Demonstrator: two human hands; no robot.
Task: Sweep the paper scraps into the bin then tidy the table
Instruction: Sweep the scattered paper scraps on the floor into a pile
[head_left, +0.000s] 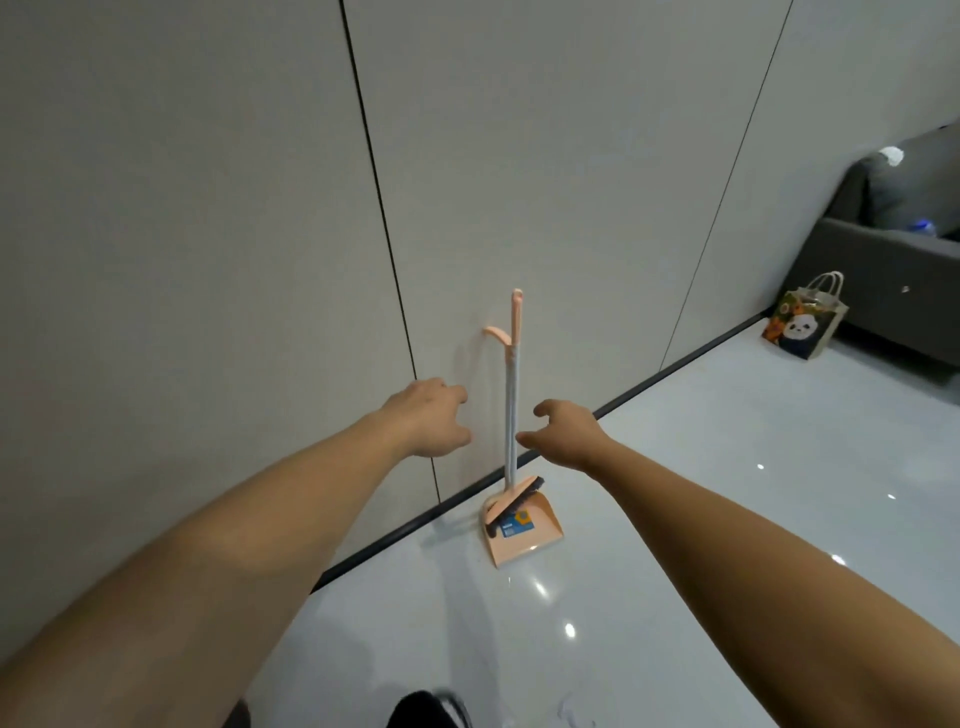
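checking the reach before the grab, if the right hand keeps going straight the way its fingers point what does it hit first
Most likely the upright broom handle. The right hand is open, its fingertips pointing left almost at the pole, with no gap clearly visible. Depth is hard to judge from one view; if it passed in front, the left hand comes next.

The dustpan (524, 538) looks like smooth peach plastic, with a glossy paper label; its pale handle (511, 415) has a dull sheen. The brush (514, 501) has dark bristles. The floor (675, 519) is glossy white, mirroring lights. Wall panels (208, 208) are matt. The bag (804, 323) is printed paper, and the sofa (893, 249) is grey cloth
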